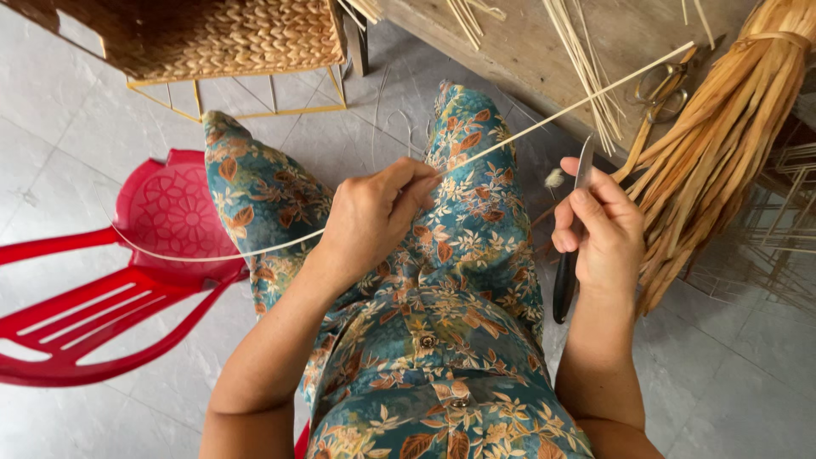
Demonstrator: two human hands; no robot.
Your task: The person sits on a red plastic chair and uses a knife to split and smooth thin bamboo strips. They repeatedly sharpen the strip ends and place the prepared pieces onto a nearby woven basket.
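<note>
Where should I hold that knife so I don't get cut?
Hold the knife by its black handle, the lower end, coming from the right side as the right hand does. The thin metal blade points up and away, so the grip probably stays safest well below it.

One knife [568,255] (black-handled), one chair [102,314]

Left hand [370,217] pinched shut, right hand [599,229] fisted — both forearms raised
</note>
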